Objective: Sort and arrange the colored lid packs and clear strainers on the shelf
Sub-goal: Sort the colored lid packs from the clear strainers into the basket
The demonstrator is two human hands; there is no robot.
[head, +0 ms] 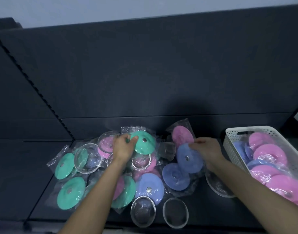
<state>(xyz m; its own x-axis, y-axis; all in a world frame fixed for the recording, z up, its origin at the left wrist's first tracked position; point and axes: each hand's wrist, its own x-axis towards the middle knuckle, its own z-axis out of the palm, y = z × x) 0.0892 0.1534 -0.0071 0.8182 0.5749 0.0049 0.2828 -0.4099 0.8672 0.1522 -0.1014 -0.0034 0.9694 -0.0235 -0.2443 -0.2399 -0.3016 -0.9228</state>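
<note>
A heap of bagged round lids in green, pink and blue lies on the dark shelf (144, 120), mixed with clear strainers. My left hand (123, 146) grips the edge of a green lid pack (144, 144) at the back of the heap. My right hand (205, 149) pinches the top of a blue lid pack (188, 157), which stands tilted beside a pink lid pack (182, 135). Another blue pack (175, 176) lies below it. Two green packs (70, 191) lie at the left. Clear strainers (143, 211) rest near the front edge, and another strainer (86, 157) sits on the left packs.
A white perforated basket (232, 142) at the right holds several pink and blue lid packs. A clear strainer (217, 184) lies partly under my right forearm. The shelf's dark back panel rises behind, and a notched upright (35, 88) runs diagonally at the left.
</note>
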